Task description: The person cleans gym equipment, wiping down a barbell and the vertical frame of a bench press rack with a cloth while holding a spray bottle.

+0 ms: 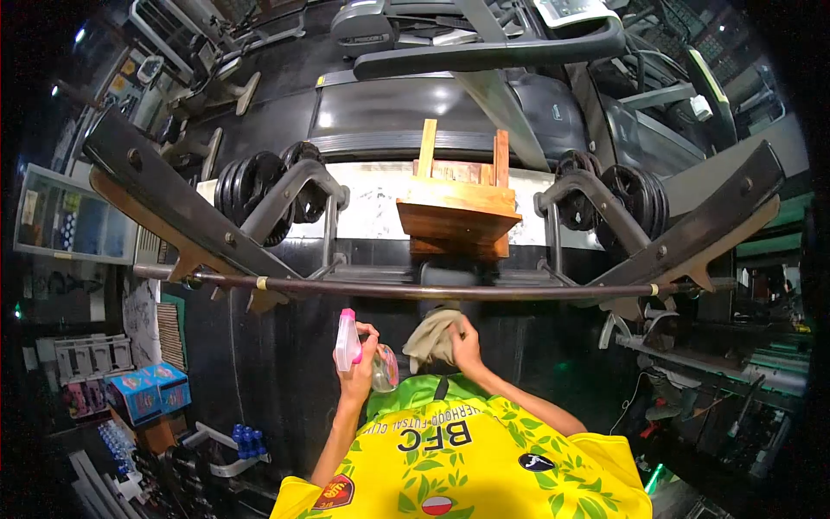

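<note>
The person wears a loose, short-sleeved yellow jersey [376, 463] printed with sprays of green leaves [425, 486], and its front carries large dark letters [434, 435] spelling BFC beside a curved line of smaller lettering [432, 414] in which FUTSAL can be read. A red shield badge [335, 492] sits toward the left side of the jersey, a round dark badge [537, 463] with a pale figure toward the right, and a small red-and-white oval badge [437, 505] between them. Bright green fabric [402, 394] with a narrow black strip [443, 387] shows past the yellow; the forearms [519, 400], left hand [356, 350] and right hand [467, 346] are bare.
</note>
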